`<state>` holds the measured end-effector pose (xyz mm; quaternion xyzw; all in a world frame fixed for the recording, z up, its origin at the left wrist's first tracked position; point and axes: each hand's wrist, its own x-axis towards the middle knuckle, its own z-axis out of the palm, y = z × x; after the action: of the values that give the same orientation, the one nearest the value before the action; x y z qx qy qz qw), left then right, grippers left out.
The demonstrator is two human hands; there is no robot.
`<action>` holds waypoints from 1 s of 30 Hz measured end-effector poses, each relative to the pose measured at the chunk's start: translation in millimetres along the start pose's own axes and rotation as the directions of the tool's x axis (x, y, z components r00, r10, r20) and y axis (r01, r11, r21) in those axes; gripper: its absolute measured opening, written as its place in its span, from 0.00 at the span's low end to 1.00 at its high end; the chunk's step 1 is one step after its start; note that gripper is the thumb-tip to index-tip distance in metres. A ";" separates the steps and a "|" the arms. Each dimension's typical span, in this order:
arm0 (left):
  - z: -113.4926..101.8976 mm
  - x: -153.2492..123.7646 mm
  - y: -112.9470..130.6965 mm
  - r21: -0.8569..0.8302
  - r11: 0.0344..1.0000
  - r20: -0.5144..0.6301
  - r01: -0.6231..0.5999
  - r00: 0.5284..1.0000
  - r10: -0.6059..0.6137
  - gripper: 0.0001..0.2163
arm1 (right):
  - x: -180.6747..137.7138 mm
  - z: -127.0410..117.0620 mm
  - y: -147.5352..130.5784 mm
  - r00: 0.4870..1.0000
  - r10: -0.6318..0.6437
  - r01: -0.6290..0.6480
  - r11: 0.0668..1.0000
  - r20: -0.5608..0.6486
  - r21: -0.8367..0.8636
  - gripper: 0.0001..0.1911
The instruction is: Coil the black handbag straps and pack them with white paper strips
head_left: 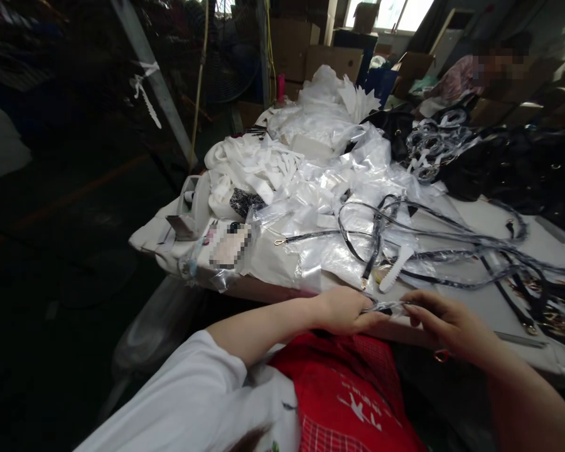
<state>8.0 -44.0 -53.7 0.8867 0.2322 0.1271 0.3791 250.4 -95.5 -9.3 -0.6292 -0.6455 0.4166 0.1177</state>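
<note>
At the table's near edge, my left hand (346, 311) is closed on a black strap (383, 307) partly covered in clear plastic wrap. My right hand (445, 320) pinches the same strap's wrapped end, a short way to the right. A metal clip (441, 356) hangs just under my right hand. Just beyond both hands lie a white serrated strip (396, 269) and a gold-coloured hook (364, 284) on a black strap. More long black straps (433, 232), some in clear wrap, loop across the tabletop to the right.
Clear plastic bags (329, 182) and white strips (254, 163) heap up in the table's middle. A tape dispenser (191, 210) stands at the left corner. Black bags (522, 163) pile at the right. Beyond them a person (459, 78) sits near cardboard boxes (334, 63).
</note>
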 end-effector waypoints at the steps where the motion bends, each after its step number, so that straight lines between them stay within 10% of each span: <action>1: -1.7 -0.3 -0.8 -0.093 0.996 0.025 -0.001 1.000 0.004 0.23 | 3.7 -0.4 2.3 0.999 -0.033 0.034 0.998 0.021 -0.049 0.22; 5: -5.5 -2.1 -3.9 -0.553 0.829 0.115 0.085 0.993 -0.025 0.24 | 15.1 11.8 7.3 0.986 -0.134 0.146 0.981 0.099 -0.124 0.24; 9: -4.1 -1.4 -5.4 -0.917 0.349 0.196 0.192 0.980 -0.024 0.28 | 20.6 56.1 0.3 0.985 -0.168 0.157 0.963 0.031 0.220 0.29; 13: 3.2 3.7 -11.1 -0.992 -0.040 0.122 0.119 0.987 -0.104 0.28 | 22.6 109.6 -16.0 0.989 0.021 0.072 0.797 -0.147 0.600 0.29; 16: 8.9 7.5 -14.1 -0.971 -0.215 0.133 0.100 0.980 -0.146 0.29 | 23.5 127.5 -25.6 0.923 0.110 0.142 0.793 -0.369 0.592 0.30; 19: 14.3 10.7 -10.9 -0.926 -0.358 0.209 0.122 0.954 -0.215 0.27 | 24.0 124.4 -28.2 0.932 0.130 0.101 0.804 -0.339 0.585 0.32; 22: 21.3 11.9 -6.4 -0.980 -0.199 0.075 -0.019 0.888 -0.453 0.24 | 25.0 110.5 -21.4 0.936 0.200 -0.004 0.829 -0.289 0.559 0.34; 27: 31.7 7.3 -11.1 -0.748 0.663 -0.377 0.024 0.807 -0.454 0.25 | 29.2 90.3 -4.4 0.933 0.134 -0.027 0.951 -0.334 0.307 0.30; 30: 35.4 6.8 -11.7 -0.670 0.737 -0.412 0.094 0.778 -0.474 0.25 | 32.0 96.4 -8.7 0.925 0.029 0.083 0.958 -0.380 0.276 0.29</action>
<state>24.4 -55.2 -85.9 0.5870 0.4169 0.3862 0.5766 173.2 -102.7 -75.5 -0.6650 -0.5520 0.3742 0.3361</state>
